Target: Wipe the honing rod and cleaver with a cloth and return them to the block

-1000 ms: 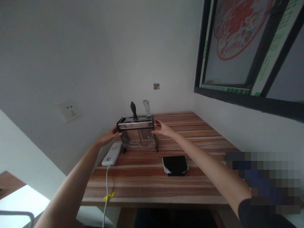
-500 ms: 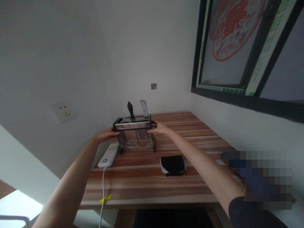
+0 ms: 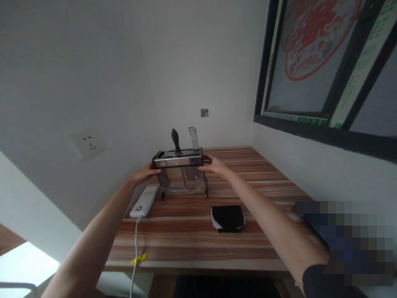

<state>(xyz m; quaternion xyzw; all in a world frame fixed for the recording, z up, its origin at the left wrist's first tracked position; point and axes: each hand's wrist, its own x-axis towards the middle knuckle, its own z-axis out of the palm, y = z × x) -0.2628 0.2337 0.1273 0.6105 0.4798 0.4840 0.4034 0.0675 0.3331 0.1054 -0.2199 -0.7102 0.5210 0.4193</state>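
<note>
A knife holder (image 3: 182, 179) with clear sides, a dark frame and a metal-trimmed top is at the back of the wooden table. A black-handled knife (image 3: 175, 140) stands in its top, beside a handle in clear plastic wrap (image 3: 194, 138). My left hand (image 3: 143, 174) grips the holder's left end near the top, its thumb along the front. On the right end my right hand (image 3: 214, 164) does the same, fingers partly hidden behind. Whether the holder's feet touch the table I cannot tell.
A white power bank (image 3: 145, 202) with a cable (image 3: 135, 244) lies left of the holder. Yellow tape (image 3: 138, 259) is near the table's front edge. A folded black cloth item (image 3: 228, 218) lies in front. Walls stand behind and to the right; a socket (image 3: 88, 142) is at left.
The view has shifted a little, so most things sit farther right. The knife holder appears slightly higher in the view, with both hands still on its ends.
</note>
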